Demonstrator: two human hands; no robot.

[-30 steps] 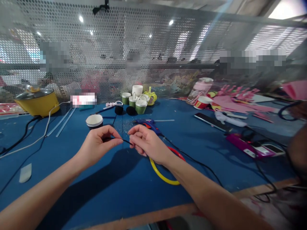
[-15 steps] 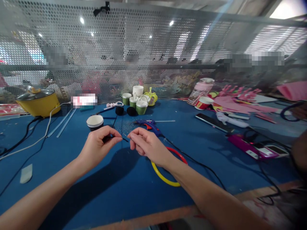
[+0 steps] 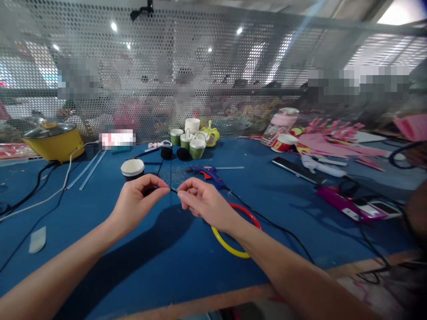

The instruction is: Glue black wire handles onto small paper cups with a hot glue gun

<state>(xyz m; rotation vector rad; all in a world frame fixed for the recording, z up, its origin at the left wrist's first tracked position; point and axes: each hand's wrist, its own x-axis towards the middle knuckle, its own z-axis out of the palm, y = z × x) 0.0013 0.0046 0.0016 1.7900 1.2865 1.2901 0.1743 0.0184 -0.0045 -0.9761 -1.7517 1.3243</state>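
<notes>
My left hand [image 3: 142, 200] pinches a thin black strip [image 3: 173, 190] between thumb and fingertips. Its free end bridges the small gap to my right hand [image 3: 200, 200], whose thumb and forefinger are closed on that end. Most of the strip is hidden by my left fingers, and its exact kind cannot be told. Just behind my left hand stands a dark paper cup [image 3: 132, 167] with a white inside. Beyond my right hand lies a blue hot glue gun [image 3: 208, 173] with a red trigger. Under my right forearm is a red and yellow ring [image 3: 230, 252].
Green and white cups [image 3: 196, 149] and two black balls [image 3: 183, 154] stand at the back. At left is a yellow electric pot [image 3: 53, 142] with cables. On the right are a phone [image 3: 296, 170], a purple device [image 3: 350, 204], pink pieces and part of another person.
My right fingertips have come onto the end of the black strip, which stuck out free before. My left hand has hardly moved.
</notes>
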